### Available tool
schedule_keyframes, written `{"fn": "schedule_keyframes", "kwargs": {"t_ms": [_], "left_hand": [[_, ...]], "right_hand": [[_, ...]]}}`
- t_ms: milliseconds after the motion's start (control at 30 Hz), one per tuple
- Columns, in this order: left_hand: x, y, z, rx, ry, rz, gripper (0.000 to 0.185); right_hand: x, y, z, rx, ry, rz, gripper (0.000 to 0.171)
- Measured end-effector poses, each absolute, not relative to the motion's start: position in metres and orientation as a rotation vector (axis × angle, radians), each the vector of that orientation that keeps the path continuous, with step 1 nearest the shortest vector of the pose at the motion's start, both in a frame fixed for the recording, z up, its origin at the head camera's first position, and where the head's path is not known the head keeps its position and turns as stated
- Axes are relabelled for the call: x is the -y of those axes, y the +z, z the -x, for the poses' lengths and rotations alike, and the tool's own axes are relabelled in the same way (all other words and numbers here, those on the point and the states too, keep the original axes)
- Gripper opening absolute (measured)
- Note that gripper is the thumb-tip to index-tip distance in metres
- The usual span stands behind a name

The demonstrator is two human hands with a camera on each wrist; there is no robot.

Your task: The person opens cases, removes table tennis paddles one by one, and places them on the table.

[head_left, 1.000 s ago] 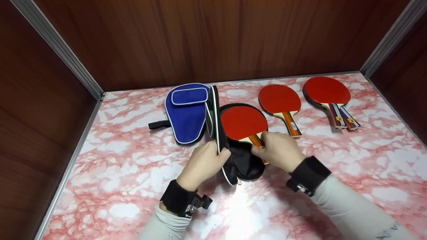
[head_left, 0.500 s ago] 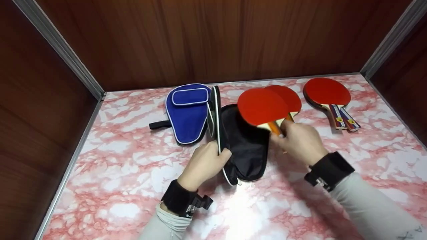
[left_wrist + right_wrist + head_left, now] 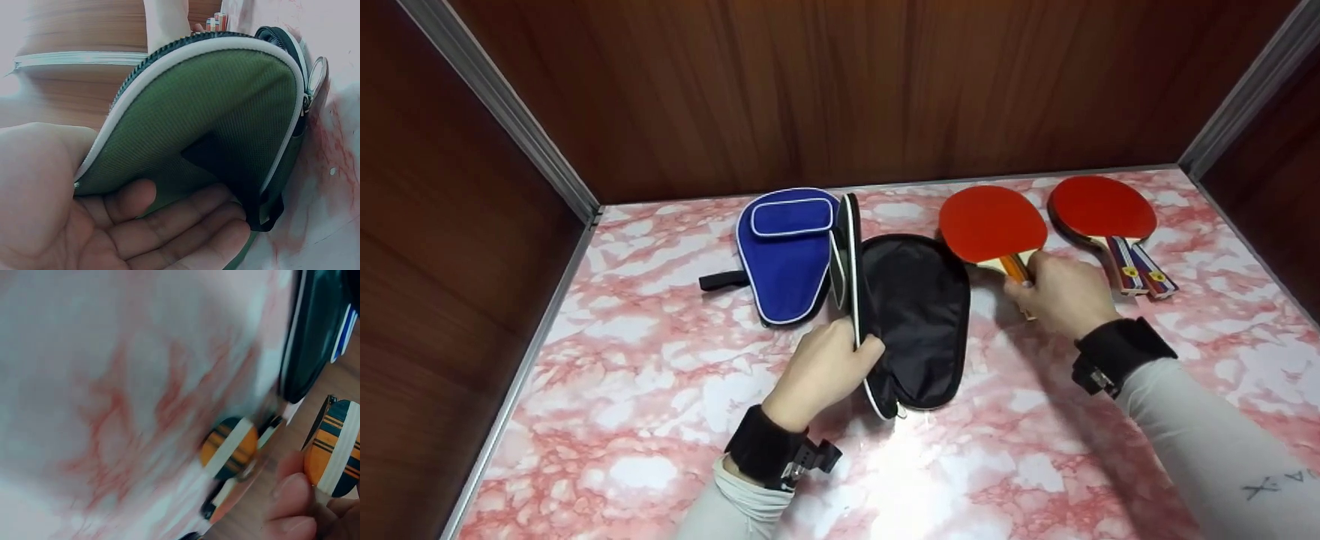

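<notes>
A black zip paddle case point(image 3: 919, 322) lies opened out on the marbled table, its inside bare. My left hand point(image 3: 821, 367) grips the raised cover, which stands on edge. In the left wrist view the cover's outer side point(image 3: 197, 101) is dark green with white piping and a zip. My right hand point(image 3: 1065, 296) holds a red table tennis paddle point(image 3: 990, 225) by its orange-striped handle, to the right of the case. In the right wrist view a second paddle's striped handle end point(image 3: 229, 449) shows below the held one; in the head view the held paddle hides most of it.
A blue paddle case point(image 3: 784, 277) with a front pocket and black strap point(image 3: 724, 280) lies left of the raised cover. Two stacked paddles point(image 3: 1102, 206) with blue and red striped handles lie at the back right. Wooden panels point(image 3: 885, 90) enclose the back and sides.
My right hand has lifted the red paddle out of the black case and carried it right, over the other paddle. My left hand still holds the cover up.
</notes>
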State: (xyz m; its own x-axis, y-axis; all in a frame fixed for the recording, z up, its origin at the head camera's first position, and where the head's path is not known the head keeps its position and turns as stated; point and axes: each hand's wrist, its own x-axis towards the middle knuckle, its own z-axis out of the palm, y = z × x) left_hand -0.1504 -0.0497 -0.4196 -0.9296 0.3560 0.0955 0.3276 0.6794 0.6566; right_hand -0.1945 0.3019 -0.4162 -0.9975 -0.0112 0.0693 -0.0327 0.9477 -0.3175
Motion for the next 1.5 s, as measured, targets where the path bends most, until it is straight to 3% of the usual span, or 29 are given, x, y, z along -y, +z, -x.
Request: {"fn": "schedule_keyframes", "kwargs": {"t_ms": [733, 1500], "left_hand": [[0.049, -0.418, 0.150, -2.818, 1.093, -0.565, 0.031], [0.049, -0.420, 0.150, -2.815, 1.099, -0.559, 0.033]], "right_hand": [[-0.333, -0.423, 0.226, 3.145, 0.352, -0.037, 0.039], [-0.337, -0.429, 0.229, 3.076, 0.336, -0.074, 0.037]]}}
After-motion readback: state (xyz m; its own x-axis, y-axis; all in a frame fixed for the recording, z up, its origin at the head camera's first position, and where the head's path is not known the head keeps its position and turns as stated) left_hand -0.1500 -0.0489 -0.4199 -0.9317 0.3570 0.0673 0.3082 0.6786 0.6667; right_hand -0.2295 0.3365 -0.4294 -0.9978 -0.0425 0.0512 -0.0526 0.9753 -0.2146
